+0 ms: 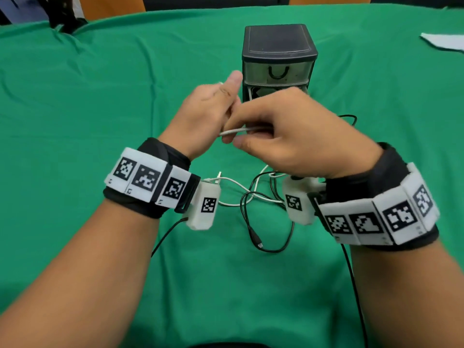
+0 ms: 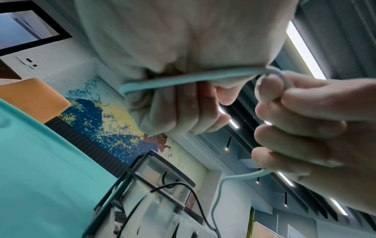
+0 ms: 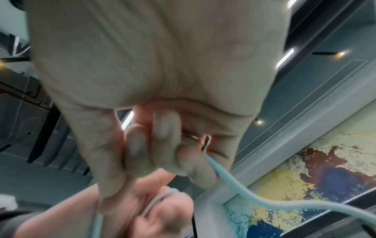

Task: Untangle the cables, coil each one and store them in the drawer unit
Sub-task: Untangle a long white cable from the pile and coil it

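Where cables sprawl, green tablecloth (image 1: 100, 101)

I see both forearms raised and converging, my left hand (image 1: 211, 114) and right hand (image 1: 291, 136) touching at the fingertips, fingers of each curled in a pinch.

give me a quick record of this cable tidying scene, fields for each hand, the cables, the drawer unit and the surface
left hand: raised, grips loops of the white cable
right hand: pinches the same cable beside the left hand
black cable: loose on the cloth, crossed with the white cable's trailing part
drawer unit: black, upright behind the hands; top drawer closed
surface: green tablecloth
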{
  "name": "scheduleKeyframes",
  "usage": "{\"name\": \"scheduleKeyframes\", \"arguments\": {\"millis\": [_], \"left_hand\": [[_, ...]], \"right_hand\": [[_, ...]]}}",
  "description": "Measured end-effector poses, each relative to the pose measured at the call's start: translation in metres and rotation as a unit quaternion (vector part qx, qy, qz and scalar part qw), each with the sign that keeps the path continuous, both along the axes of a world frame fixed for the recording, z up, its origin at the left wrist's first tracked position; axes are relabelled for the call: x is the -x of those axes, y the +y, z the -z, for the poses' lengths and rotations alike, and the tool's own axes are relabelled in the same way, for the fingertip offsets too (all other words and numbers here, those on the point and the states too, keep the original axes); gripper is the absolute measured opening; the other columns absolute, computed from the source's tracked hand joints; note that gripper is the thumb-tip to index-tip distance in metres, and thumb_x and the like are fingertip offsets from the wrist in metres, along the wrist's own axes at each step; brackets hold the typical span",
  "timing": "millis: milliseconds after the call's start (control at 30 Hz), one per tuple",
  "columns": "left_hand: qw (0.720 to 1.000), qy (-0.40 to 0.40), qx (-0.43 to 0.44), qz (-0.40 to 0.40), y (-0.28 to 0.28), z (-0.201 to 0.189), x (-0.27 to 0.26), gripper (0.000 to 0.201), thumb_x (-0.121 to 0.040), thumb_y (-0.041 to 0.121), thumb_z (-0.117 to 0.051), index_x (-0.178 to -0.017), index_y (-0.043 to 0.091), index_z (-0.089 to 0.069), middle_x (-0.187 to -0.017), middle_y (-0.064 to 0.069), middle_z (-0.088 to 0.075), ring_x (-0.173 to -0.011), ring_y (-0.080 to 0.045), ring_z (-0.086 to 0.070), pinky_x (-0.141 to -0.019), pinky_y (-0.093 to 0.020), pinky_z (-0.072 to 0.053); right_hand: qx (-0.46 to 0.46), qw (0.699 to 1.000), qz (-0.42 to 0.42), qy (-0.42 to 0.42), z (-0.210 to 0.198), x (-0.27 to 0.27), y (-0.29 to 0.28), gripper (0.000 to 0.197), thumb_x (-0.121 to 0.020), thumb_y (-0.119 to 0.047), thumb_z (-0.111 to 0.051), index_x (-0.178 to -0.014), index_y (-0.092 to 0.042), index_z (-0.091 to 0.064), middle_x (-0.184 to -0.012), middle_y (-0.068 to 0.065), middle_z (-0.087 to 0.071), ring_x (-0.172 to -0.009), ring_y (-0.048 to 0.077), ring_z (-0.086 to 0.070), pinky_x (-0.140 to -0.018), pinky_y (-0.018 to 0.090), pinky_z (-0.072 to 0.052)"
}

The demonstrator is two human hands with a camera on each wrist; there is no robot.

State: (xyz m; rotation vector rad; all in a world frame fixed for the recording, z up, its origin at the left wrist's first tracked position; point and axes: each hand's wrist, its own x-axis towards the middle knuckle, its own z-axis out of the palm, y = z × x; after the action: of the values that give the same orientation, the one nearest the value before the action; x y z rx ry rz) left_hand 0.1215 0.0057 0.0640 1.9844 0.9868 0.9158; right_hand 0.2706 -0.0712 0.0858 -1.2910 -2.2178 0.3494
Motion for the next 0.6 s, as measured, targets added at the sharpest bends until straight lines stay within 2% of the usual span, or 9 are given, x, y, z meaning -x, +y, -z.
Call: {"name": "scheduleKeyframes", "arguments": {"millis": [33, 100, 233, 300, 400, 467, 533, 567, 600], "left_hand": [[1.0, 0.022, 0.017, 0.011, -0.003, 0.0, 0.0, 0.062, -0.107, 0.038, -0.03, -0.054, 0.01, -0.046, -0.039, 0.006, -0.041, -0.041, -0.01, -0.036, -0.045, -0.019, -0.03], [0.997, 0.057, 0.043, 0.016, -0.007, 0.002, 0.001, 0.065, -0.106, 0.044, -0.026, -0.053, 0.011, -0.042, -0.039, 0.005, -0.037, -0.04, -0.012, -0.032, -0.042, -0.02, -0.028], [0.991, 0.094, 0.095, 0.029, -0.015, 0.005, -0.001, 0.069, -0.102, 0.057, -0.016, -0.056, 0.015, -0.046, -0.045, 0.003, -0.036, -0.04, -0.01, -0.029, -0.041, -0.017, -0.027], [0.989, 0.088, 0.102, 0.054, -0.02, 0.005, -0.003, 0.072, -0.101, 0.059, -0.009, -0.055, 0.014, -0.04, -0.045, 0.003, -0.033, -0.04, -0.012, -0.026, -0.04, -0.018, -0.025], [0.986, 0.02, 0.122, 0.111, -0.021, 0.009, -0.005, 0.069, -0.095, 0.064, -0.009, -0.055, 0.011, -0.03, -0.048, 0.0, -0.024, -0.045, -0.019, -0.02, -0.045, -0.026, -0.019], [0.98, -0.023, 0.144, 0.133, -0.023, 0.008, -0.007, 0.068, -0.091, 0.068, -0.019, -0.069, 0.008, -0.04, -0.05, 0.002, -0.019, -0.047, -0.022, -0.016, -0.048, -0.031, -0.015], [0.974, -0.057, 0.156, 0.151, -0.026, 0.005, -0.009, 0.067, -0.084, 0.071, -0.028, -0.094, 0.007, -0.045, -0.047, 0.006, -0.018, -0.045, -0.021, -0.016, -0.048, -0.028, -0.016], [0.972, -0.074, 0.159, 0.157, -0.029, 0.002, -0.01, 0.064, -0.085, 0.068, -0.031, -0.092, 0.007, -0.048, -0.045, 0.008, -0.02, -0.044, -0.021, -0.016, -0.047, -0.026, -0.016], [0.97, -0.092, 0.158, 0.161, -0.031, 0.0, -0.01, 0.06, -0.09, 0.063, -0.033, -0.076, 0.008, -0.049, -0.044, 0.007, -0.021, -0.042, -0.021, -0.017, -0.046, -0.024, -0.017]], "right_hand": [[-0.001, 1.0, -0.003, 0.016, 0.0, -0.002, 0.0, 0.018, -0.086, -0.014, -0.061, -0.092, -0.022, -0.076, -0.06, -0.009, -0.059, -0.053, 0.009, -0.047, -0.055, 0.013, -0.035], [-0.002, 0.999, -0.006, 0.05, 0.0, -0.007, 0.002, 0.022, -0.085, -0.012, -0.06, -0.093, -0.025, -0.076, -0.071, -0.005, -0.069, -0.06, 0.015, -0.056, -0.062, 0.029, -0.048], [-0.032, 0.992, 0.011, 0.123, 0.004, -0.016, 0.008, 0.014, -0.084, -0.017, -0.072, -0.095, -0.025, -0.074, -0.08, 0.009, -0.072, -0.071, 0.027, -0.064, -0.069, 0.046, -0.052], [-0.052, 0.986, 0.028, 0.158, 0.004, -0.019, 0.009, 0.013, -0.08, -0.021, -0.079, -0.092, -0.019, -0.074, -0.079, 0.014, -0.07, -0.066, 0.028, -0.063, -0.063, 0.04, -0.052], [-0.086, 0.976, 0.053, 0.191, 0.004, -0.022, 0.011, 0.024, -0.076, -0.026, -0.085, -0.086, -0.009, -0.073, -0.07, 0.015, -0.066, -0.056, 0.024, -0.051, -0.052, 0.027, -0.04], [-0.102, 0.97, 0.057, 0.215, 0.005, -0.022, 0.012, 0.025, -0.076, -0.027, -0.084, -0.083, -0.005, -0.074, -0.07, 0.016, -0.067, -0.055, 0.021, -0.049, -0.051, 0.027, -0.039], [-0.114, 0.963, 0.063, 0.237, 0.008, -0.02, 0.014, 0.02, -0.079, -0.028, -0.081, -0.081, -0.008, -0.076, -0.069, 0.012, -0.067, -0.057, 0.011, -0.047, -0.052, 0.024, -0.038], [-0.116, 0.959, 0.063, 0.252, 0.01, -0.019, 0.016, 0.013, -0.082, -0.027, -0.079, -0.081, -0.014, -0.075, -0.066, 0.012, -0.065, -0.057, 0.008, -0.047, -0.051, 0.025, -0.037], [-0.115, 0.955, 0.063, 0.265, 0.012, -0.018, 0.018, 0.007, -0.084, -0.026, -0.076, -0.081, -0.022, -0.073, -0.063, 0.013, -0.063, -0.057, 0.009, -0.046, -0.051, 0.028, -0.037]]}}
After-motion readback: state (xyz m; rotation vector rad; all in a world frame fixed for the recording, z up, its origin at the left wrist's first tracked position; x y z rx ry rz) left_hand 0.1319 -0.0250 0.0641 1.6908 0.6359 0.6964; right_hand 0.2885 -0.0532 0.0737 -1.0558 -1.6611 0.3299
